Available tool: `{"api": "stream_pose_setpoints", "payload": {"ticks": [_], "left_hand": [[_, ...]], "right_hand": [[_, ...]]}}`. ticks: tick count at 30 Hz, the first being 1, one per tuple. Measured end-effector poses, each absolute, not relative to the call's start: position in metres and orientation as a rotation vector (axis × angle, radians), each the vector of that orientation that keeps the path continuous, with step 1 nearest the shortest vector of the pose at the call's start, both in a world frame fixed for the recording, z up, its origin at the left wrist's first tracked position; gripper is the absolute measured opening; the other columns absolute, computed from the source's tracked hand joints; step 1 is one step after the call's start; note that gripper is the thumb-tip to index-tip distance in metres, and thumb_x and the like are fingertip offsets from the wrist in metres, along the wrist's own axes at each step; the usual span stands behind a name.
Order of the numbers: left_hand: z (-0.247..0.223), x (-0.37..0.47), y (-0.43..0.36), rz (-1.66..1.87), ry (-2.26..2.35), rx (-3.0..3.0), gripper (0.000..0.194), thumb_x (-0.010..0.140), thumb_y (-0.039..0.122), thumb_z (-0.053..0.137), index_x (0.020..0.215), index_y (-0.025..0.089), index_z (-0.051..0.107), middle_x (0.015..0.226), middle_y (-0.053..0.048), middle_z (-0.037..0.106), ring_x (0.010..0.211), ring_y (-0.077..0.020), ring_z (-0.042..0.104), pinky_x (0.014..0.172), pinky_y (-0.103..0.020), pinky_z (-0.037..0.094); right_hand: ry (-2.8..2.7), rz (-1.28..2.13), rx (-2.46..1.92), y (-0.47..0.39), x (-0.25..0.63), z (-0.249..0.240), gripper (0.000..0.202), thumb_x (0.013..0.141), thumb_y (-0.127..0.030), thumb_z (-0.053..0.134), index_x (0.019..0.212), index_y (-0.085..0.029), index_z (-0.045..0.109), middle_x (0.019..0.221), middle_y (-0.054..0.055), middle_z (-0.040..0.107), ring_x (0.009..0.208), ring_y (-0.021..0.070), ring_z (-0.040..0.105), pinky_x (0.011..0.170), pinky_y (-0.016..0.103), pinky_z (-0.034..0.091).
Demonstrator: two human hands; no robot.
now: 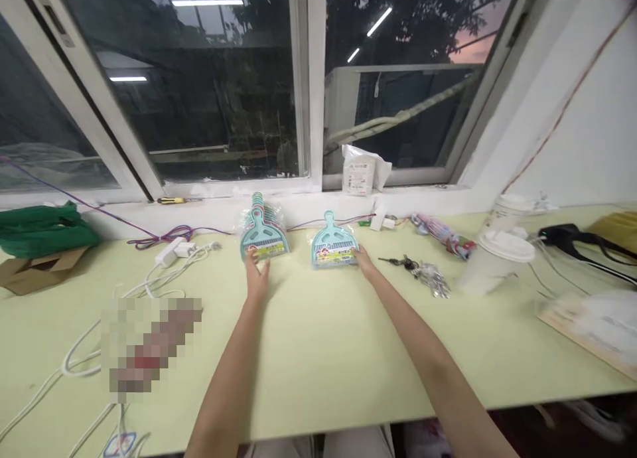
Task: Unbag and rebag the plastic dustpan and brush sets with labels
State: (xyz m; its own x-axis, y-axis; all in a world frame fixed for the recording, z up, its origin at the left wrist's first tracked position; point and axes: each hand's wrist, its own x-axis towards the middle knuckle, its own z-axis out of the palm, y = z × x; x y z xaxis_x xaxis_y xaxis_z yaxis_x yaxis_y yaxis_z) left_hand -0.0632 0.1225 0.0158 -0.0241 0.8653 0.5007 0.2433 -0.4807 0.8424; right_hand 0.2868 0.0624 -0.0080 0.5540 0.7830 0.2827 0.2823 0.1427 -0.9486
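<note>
A stack of light-blue mini dustpan and brush sets [263,235] in clear wrapping leans against the wall below the window. At its lower front edge is my left hand [257,279], thumb and fingers apart, fingertips touching the front pack. To the right, a single packed mini dustpan and brush set [332,242] lies with its handle toward the wall, a yellow label across it. My right hand [365,262] grips its right lower corner between thumb and fingers; part of those fingers is hidden.
On the pale yellow table [308,352], keys [430,277], a white lidded cup [492,262] and a folded umbrella [442,233] lie to the right. White cables [149,282], a cardboard box [42,269] and a green cloth bag [47,229] are left. A white packet [363,172] stands on the sill.
</note>
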Motion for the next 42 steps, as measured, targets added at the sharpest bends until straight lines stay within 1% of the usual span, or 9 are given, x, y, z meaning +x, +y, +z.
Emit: {"api": "stream_pose_setpoints", "payload": {"ticks": [4, 6, 12, 17, 20, 23, 31, 36, 42], "left_hand": [[0.018, -0.005, 0.065, 0.878, 0.713, 1.298, 0.048, 0.088, 0.055, 0.041, 0.116, 0.019, 0.056, 0.104, -0.012, 0.066, 0.096, -0.0243, 0.066, 0.088, -0.046, 0.052], [0.019, 0.016, 0.042, 0.829, 0.674, 1.18, 0.041, 0.082, 0.05, 0.054, 0.108, 0.019, 0.059, 0.094, -0.01, 0.068, 0.088, -0.0231, 0.067, 0.082, -0.041, 0.054], [0.012, 0.029, 0.012, 0.955, 0.787, 1.013, 0.033, 0.066, 0.025, 0.073, 0.095, 0.017, 0.06, 0.081, -0.004, 0.068, 0.074, -0.0173, 0.066, 0.08, -0.034, 0.053], [0.013, 0.02, 0.01, 1.175, 0.822, 0.994, 0.035, 0.071, 0.028, 0.067, 0.103, 0.019, 0.056, 0.091, -0.003, 0.069, 0.086, -0.0173, 0.066, 0.083, -0.034, 0.053], [0.015, 0.018, 0.009, 1.217, 0.839, 0.998, 0.036, 0.074, 0.031, 0.064, 0.107, 0.018, 0.056, 0.095, -0.005, 0.069, 0.089, -0.0178, 0.066, 0.082, -0.035, 0.054], [0.018, 0.018, 0.006, 1.202, 0.835, 1.003, 0.034, 0.078, 0.036, 0.062, 0.107, 0.019, 0.057, 0.099, -0.007, 0.07, 0.091, -0.0196, 0.067, 0.082, -0.035, 0.054], [0.016, 0.015, 0.004, 0.928, 0.703, 0.973, 0.048, 0.084, 0.056, 0.054, 0.113, 0.019, 0.063, 0.103, -0.008, 0.07, 0.098, -0.0241, 0.066, 0.081, -0.035, 0.053], [0.015, 0.009, 0.021, 1.217, 0.915, 0.841, 0.035, 0.084, 0.041, 0.06, 0.103, 0.012, 0.065, 0.085, -0.01, 0.071, 0.078, -0.022, 0.068, 0.067, -0.03, 0.053], [0.055, -0.083, 0.065, 1.676, 1.193, 0.548, 0.024, 0.091, 0.024, 0.045, 0.109, 0.01, 0.052, 0.087, -0.012, 0.066, 0.082, -0.0209, 0.068, 0.073, -0.036, 0.055]], "right_hand": [[-1.029, 0.965, -1.301, -0.005, 0.268, -0.008, 0.03, 0.075, -0.041, 0.06, 0.096, -0.02, 0.059, 0.082, 0.004, 0.07, 0.071, 0.0203, 0.065, 0.069, 0.034, 0.054], [-1.087, 1.017, -1.301, -0.029, 0.255, -0.005, 0.029, 0.078, -0.038, 0.058, 0.101, -0.019, 0.059, 0.089, 0.005, 0.07, 0.08, 0.0212, 0.065, 0.076, 0.037, 0.053], [-1.373, 0.133, -1.522, -0.075, 0.225, 0.008, 0.029, 0.087, -0.034, 0.053, 0.112, -0.019, 0.057, 0.12, 0.012, 0.06, 0.115, 0.0263, 0.052, 0.101, 0.043, 0.039], [-1.743, 0.306, -1.429, -0.083, 0.202, 0.012, 0.038, 0.093, -0.044, 0.043, 0.07, -0.023, 0.065, 0.075, 0.005, 0.067, 0.081, 0.022, 0.063, 0.086, 0.037, 0.047], [-1.535, 0.519, -1.446, -0.073, 0.198, 0.005, 0.044, 0.089, -0.053, 0.047, 0.062, -0.022, 0.064, 0.062, 0.003, 0.066, 0.064, 0.0206, 0.063, 0.076, 0.037, 0.051], [-1.164, 0.781, -1.347, -0.064, 0.201, -0.001, 0.038, 0.078, -0.058, 0.06, 0.069, -0.021, 0.064, 0.069, 0.004, 0.07, 0.063, 0.022, 0.067, 0.07, 0.038, 0.055], [-0.71, 1.027, -1.002, -0.067, 0.21, 0.003, 0.049, 0.06, -0.032, 0.083, 0.1, -0.022, 0.057, 0.085, 0.001, 0.074, 0.08, 0.0186, 0.071, 0.075, 0.031, 0.059], [-0.737, 1.111, -1.071, -0.067, 0.216, 0.011, 0.037, 0.06, -0.024, 0.083, 0.092, -0.018, 0.066, 0.08, 0.003, 0.075, 0.075, 0.0194, 0.072, 0.067, 0.028, 0.059], [-0.592, 1.171, -1.083, -0.066, 0.241, 0.008, 0.022, 0.064, -0.012, 0.079, 0.083, -0.014, 0.069, 0.08, 0.006, 0.075, 0.075, 0.0187, 0.073, 0.072, 0.026, 0.059]]}}
